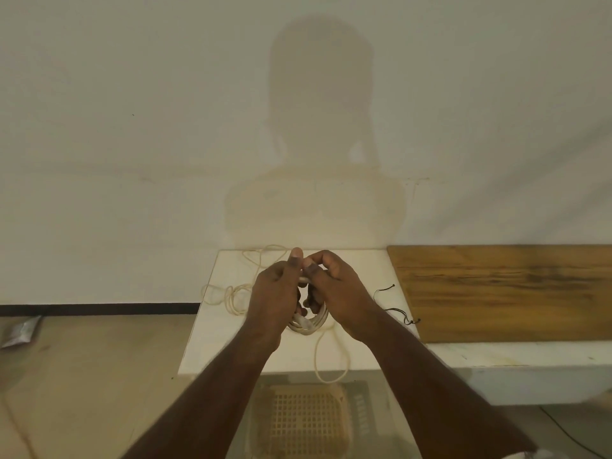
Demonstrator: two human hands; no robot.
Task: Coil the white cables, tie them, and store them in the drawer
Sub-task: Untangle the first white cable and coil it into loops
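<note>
Both hands are up over the white bench, left hand and right hand curled round a coiled white cable. More loose white cable sprawls on the bench, thin black ties just to the right.

White cable coil held above white table, loose cable strewn left, tail overhanging edge
</note>
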